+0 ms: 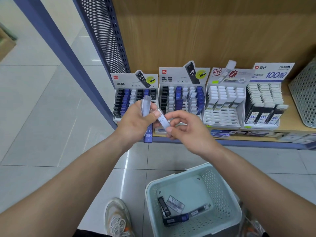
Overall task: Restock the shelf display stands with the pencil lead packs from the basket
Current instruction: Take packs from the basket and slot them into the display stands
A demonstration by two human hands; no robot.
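Note:
My left hand (136, 120) grips a small bunch of pencil lead packs: a clear one (146, 106) sticks up and a blue one (148, 133) marked HB 0.7 hangs below. My right hand (186, 129) pinches a clear HB 0.7 pack (163, 121) that also touches my left thumb. Both hands hover in front of the two black-and-blue display stands (136, 96) (183, 98) on the low shelf. The pale green basket (222, 194) sits on the floor below, with several packs (174, 211) lying in it.
Two more stands with white-capped packs (224, 103) (265, 103) stand to the right on the wooden shelf (290, 127). A perforated grey bin (306, 96) sits at the far right. A blue upright post (68, 53) and mesh panel are on the left. My shoe (116, 218) is beside the basket.

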